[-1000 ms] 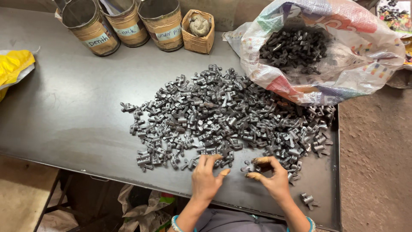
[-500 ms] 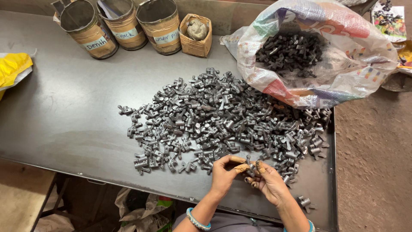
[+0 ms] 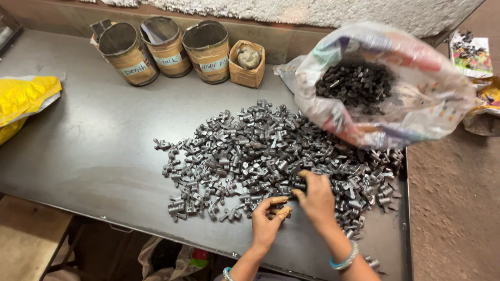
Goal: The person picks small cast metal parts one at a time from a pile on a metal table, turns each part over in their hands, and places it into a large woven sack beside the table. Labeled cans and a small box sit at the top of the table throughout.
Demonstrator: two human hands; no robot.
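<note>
Head view: one worktop (image 3: 78,156), three cans (image 3: 169,49), one small box (image 3: 247,65), one sack (image 3: 385,99), one heap of metal parts (image 3: 260,151). Left hand (image 3: 266,221) curled, contents unclear; right hand (image 3: 315,195) pinching parts at heap's five o'clock edge.

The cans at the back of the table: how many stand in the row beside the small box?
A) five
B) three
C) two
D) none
B: three cans stand side by side along the table's back edge, with the small box just to their right; the pile of metal parts lies in front, where the left hand and right hand work.
</note>
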